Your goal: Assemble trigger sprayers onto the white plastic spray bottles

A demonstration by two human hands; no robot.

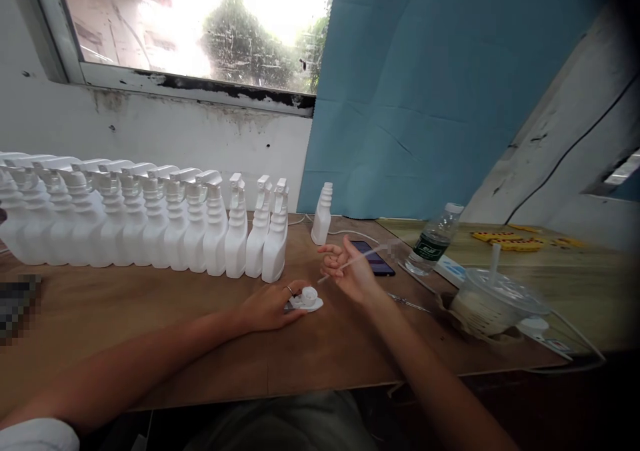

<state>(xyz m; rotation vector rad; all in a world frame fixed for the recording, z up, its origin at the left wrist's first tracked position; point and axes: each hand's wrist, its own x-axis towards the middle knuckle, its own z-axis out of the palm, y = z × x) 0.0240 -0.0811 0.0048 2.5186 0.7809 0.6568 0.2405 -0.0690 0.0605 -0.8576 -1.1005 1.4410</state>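
Note:
My left hand (275, 306) rests low over the brown table, its fingers closed on a white spray trigger head (311, 296) that lies on its side with its round collar upward. A ring shows on one finger. To the right, my right hand (350, 274) is raised above the table and grips a thin, translucent plastic tube (363, 256). One end of the tube slants down toward the spray head but is apart from it. Just beyond my hands stands a white bottle (323, 215) without a trigger head.
A long row of white spray bottles (195, 228) with heads on lines the table's left and back. On the right are a phone (384, 266), a water bottle (433, 243), a lidded plastic cup (493, 304) with a straw, and tweezers (407, 302). White cables cross the tabletop (200, 351).

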